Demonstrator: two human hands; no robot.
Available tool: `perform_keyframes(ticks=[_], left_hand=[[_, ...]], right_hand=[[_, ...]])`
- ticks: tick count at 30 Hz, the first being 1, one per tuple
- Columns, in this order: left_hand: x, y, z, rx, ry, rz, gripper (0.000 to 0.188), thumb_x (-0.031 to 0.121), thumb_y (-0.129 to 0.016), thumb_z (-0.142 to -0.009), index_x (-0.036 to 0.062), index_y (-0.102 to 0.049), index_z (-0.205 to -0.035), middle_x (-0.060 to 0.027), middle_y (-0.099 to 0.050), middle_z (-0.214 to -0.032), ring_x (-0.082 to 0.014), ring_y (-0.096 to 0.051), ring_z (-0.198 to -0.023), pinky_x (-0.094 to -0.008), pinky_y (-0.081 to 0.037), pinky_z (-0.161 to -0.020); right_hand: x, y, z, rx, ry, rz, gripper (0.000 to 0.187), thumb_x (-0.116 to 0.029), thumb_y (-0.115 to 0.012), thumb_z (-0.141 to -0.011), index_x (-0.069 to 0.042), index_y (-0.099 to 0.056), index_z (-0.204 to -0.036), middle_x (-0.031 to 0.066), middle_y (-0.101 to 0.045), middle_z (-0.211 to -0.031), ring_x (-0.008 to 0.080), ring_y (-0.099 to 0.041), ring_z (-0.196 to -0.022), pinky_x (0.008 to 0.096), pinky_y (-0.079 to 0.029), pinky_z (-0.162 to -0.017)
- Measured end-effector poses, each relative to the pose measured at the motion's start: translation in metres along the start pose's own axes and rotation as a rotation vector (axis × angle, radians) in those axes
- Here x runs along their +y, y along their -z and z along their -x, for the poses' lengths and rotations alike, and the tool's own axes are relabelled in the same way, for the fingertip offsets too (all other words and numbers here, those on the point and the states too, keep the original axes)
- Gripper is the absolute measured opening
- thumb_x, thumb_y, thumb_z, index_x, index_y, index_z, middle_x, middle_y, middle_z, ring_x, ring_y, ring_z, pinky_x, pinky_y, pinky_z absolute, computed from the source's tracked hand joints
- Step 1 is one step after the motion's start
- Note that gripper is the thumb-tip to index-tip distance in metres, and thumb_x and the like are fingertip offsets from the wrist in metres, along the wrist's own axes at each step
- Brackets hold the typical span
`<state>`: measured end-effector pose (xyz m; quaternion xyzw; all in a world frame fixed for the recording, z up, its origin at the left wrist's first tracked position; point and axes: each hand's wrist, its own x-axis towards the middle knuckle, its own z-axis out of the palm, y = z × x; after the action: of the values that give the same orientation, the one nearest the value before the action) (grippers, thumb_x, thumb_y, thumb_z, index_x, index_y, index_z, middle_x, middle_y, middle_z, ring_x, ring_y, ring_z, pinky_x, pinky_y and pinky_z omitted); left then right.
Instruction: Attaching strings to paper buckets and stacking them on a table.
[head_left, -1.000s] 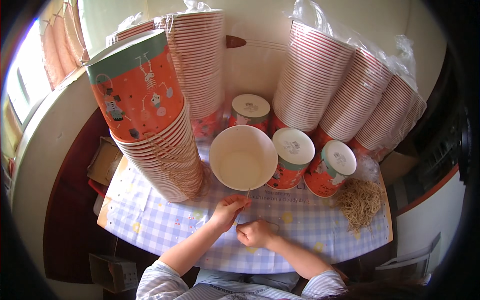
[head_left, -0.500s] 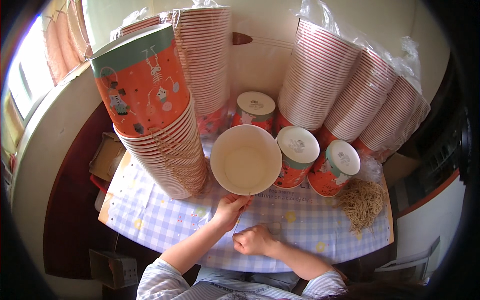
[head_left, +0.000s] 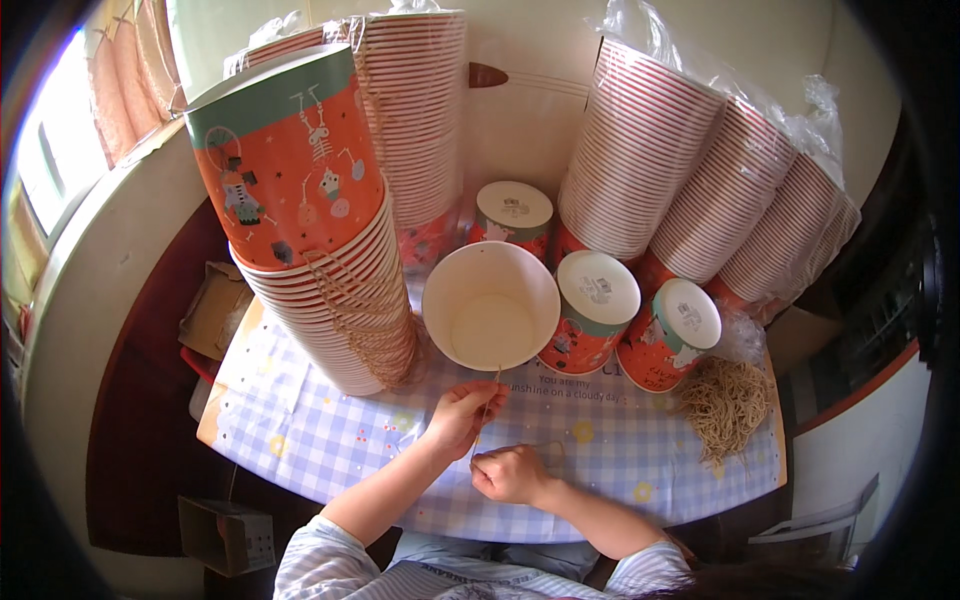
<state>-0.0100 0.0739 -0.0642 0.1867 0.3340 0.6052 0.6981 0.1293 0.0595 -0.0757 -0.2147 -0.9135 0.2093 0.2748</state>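
Note:
An open paper bucket, white inside, stands at the middle of the table with its mouth tilted toward me. A thin twine cord comes from the near edge of its rim. My left hand pinches this cord just below the rim, fingers closed. Lower and slightly to the right, my right hand is curled into a fist round the cord's lower length, which runs between the two hands. A faint loop of cord shows behind the right hand; its end is hidden.
A tall stack of nested buckets, draped with twine loops, rises at left. Upside-down orange-and-green buckets stand behind and to the right. Plastic-wrapped stacks line the back. A twine bundle lies at right on the checked tablecloth.
The left hand has drawn slightly down and away from the rim, so a short length of cord now shows between. The bucket's mouth has tipped slightly. The right hand barely shifted.

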Motion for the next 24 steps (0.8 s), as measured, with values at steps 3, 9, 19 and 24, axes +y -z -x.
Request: perform_keyframes(ticks=[3,9,19,24], left_hand=[[0.0,0.0,-0.001,0.048,-0.095,-0.032,0.015,0.012,-0.056,-0.083,0.0008,-0.059,-0.092,-0.0056,-0.061,-0.084,-0.0133,-0.055,-0.075,-0.0252,-0.043,-0.069],[0.003,-0.007,0.0,0.091,-0.259,-0.249,0.016,0.009,-0.059,-0.08,-0.0005,-0.06,-0.093,-0.0052,-0.063,-0.083,-0.0106,-0.057,-0.076,-0.023,-0.043,-0.07],[-0.003,-0.013,0.007,0.142,-0.344,-0.545,0.016,0.01,-0.062,-0.08,-0.0038,-0.063,-0.089,-0.0052,-0.064,-0.081,-0.0084,-0.059,-0.075,-0.0206,-0.047,-0.067],[-0.003,-0.013,0.008,0.111,-0.362,-0.473,0.017,0.01,-0.06,-0.082,-0.0048,-0.062,-0.089,-0.0061,-0.064,-0.08,-0.0088,-0.058,-0.074,-0.0213,-0.047,-0.067]], right_hand=[[0.0,-0.001,-0.001,0.009,0.004,0.001,0.011,-0.015,-0.056,-0.07,-0.009,-0.053,-0.06,0.0066,-0.056,-0.054,0.0234,-0.057,-0.048,0.0353,-0.046,-0.043],[0.0,-0.002,0.0,-0.029,-0.019,0.09,0.013,-0.018,-0.055,-0.072,-0.009,-0.054,-0.062,0.0052,-0.058,-0.056,0.0222,-0.058,-0.05,0.0356,-0.046,-0.043],[-0.007,-0.004,0.002,-0.126,-0.04,0.217,0.014,-0.019,-0.053,-0.072,-0.01,-0.055,-0.062,0.0027,-0.057,-0.055,0.0193,-0.058,-0.049,0.0365,-0.045,-0.042],[-0.011,-0.004,0.002,-0.193,-0.078,0.194,0.018,-0.023,-0.05,-0.077,-0.009,-0.056,-0.067,0.0055,-0.06,-0.059,0.0221,-0.06,-0.052,0.0386,-0.048,-0.047]])
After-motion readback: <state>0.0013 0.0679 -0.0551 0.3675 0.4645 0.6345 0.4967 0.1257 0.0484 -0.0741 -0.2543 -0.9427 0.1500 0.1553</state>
